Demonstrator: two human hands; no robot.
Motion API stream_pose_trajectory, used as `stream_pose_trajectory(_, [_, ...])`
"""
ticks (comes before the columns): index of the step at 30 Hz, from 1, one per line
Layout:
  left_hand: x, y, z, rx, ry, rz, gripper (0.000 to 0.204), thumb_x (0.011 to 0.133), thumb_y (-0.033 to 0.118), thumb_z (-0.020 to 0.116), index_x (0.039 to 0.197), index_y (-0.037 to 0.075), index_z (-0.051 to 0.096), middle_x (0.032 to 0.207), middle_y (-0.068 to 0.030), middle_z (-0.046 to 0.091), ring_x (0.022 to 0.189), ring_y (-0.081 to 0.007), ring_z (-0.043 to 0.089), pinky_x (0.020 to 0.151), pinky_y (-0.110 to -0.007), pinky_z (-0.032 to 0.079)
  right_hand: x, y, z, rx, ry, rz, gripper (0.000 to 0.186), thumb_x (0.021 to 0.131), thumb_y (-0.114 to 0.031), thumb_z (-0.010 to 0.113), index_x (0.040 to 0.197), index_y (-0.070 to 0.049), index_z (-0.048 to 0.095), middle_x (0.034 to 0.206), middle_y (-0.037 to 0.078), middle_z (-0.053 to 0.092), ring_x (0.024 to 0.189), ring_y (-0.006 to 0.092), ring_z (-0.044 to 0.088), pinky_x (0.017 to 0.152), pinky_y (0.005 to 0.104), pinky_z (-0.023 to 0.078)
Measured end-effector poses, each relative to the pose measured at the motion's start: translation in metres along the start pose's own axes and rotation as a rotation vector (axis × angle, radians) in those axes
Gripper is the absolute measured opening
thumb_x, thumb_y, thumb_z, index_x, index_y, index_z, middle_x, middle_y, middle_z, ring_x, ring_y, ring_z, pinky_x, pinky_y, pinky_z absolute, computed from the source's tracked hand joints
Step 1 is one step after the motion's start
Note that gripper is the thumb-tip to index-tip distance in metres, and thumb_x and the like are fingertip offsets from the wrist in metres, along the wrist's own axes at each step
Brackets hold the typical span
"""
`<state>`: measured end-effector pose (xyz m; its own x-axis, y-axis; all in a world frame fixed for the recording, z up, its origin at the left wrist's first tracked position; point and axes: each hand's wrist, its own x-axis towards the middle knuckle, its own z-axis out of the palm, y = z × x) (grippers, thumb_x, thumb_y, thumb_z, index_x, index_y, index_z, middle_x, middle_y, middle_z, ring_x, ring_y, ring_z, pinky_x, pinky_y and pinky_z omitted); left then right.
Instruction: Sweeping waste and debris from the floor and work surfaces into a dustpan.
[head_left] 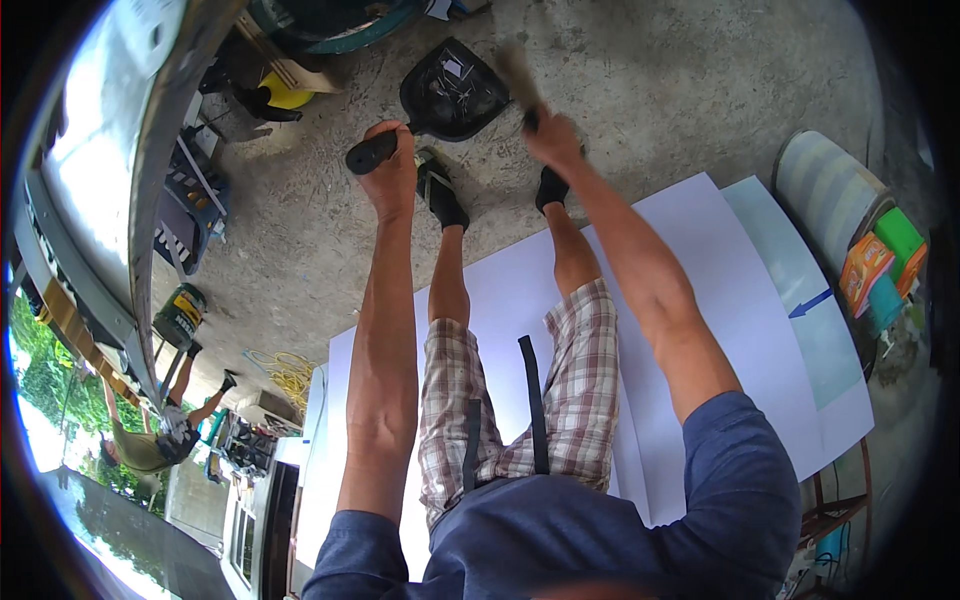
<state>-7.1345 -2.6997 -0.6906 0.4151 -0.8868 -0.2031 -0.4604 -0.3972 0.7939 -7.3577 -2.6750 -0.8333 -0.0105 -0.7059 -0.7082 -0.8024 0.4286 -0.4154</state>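
My left hand (390, 180) is closed round the black handle of a dustpan (478, 112). The pan rests on the concrete floor ahead of my feet, with small scraps and a pale piece of litter in it. My right hand (557, 145) grips the dark handle of a broom (518, 75). Its brownish head is smeared by motion and lies just right of the pan's far side. Exactly where the bristles meet the floor cannot be made out.
Large white sheets (720, 300) lie behind and right of my feet. At right stand a striped roll (830, 190) and coloured packets (866, 265). Left are a dark bucket (180, 315), a yellow hose (280, 372), a vehicle panel (115, 130) and another person (150, 450).
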Motion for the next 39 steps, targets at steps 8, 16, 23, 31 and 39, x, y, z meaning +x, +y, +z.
stream_pose_trajectory(8, [-0.045,-0.015,-0.08,-0.076,0.17,0.01,0.011,0.08,0.006,0.071,0.091,0.005,0.069,0.081,-0.0039,0.068,0.076,-0.0103,0.062,0.071,-0.026,0.049,-0.163,-0.022,0.007,0.1,0.047,-0.251,0.063,0.085,-0.027,0.062,0.14,-0.008,0.039,0.101,0.03,0.061,0.093,0.0458,0.062,0.08,0.05,0.051])
stream_pose_trajectory(16, [-0.172,-0.048,-0.24,-0.373,0.261,-0.282,0.016,0.084,0.014,0.072,0.099,0.008,0.067,0.085,-0.0031,0.063,0.078,-0.0128,0.057,0.072,-0.027,0.046,-0.298,-0.027,-0.071,-0.074,-0.051,-0.277,0.063,0.085,-0.023,0.064,0.142,-0.009,0.042,0.108,0.026,0.061,0.098,0.0415,0.061,0.083,0.0451,0.048])
stream_pose_trajectory(23, [-0.283,-0.114,-0.357,-0.454,0.488,-0.415,0.019,0.085,0.016,0.071,0.101,0.007,0.066,0.093,-0.0035,0.062,0.088,-0.013,0.056,0.079,-0.028,0.044,-0.35,-0.09,-0.026,-0.23,-0.123,-0.387,0.064,0.085,-0.026,0.064,0.143,-0.01,0.041,0.113,0.027,0.059,0.102,0.0429,0.06,0.085,0.0456,0.048])
stream_pose_trajectory(31, [-0.356,-0.251,-0.42,-0.507,0.845,-0.507,0.012,0.088,0.008,0.067,0.099,0.002,0.065,0.092,-0.0047,0.062,0.086,-0.0135,0.056,0.081,-0.028,0.045,-0.289,-0.228,0.127,-0.504,-0.329,-0.552,0.068,0.089,-0.035,0.063,0.144,-0.003,0.037,0.122,0.03,0.055,0.112,0.0444,0.056,0.091,0.0469,0.047])
stream_pose_trajectory(39, [-0.334,-0.346,-0.43,-0.361,0.948,-0.601,0.013,0.087,0.011,0.066,0.096,0.002,0.066,0.087,-0.0041,0.063,0.082,-0.0131,0.057,0.08,-0.027,0.046,-0.173,-0.314,0.304,-0.602,-0.349,-0.344,0.074,0.092,-0.036,0.056,0.149,-0.002,0.021,0.123,0.029,0.055,0.112,0.0429,0.056,0.094,0.0472,0.046])
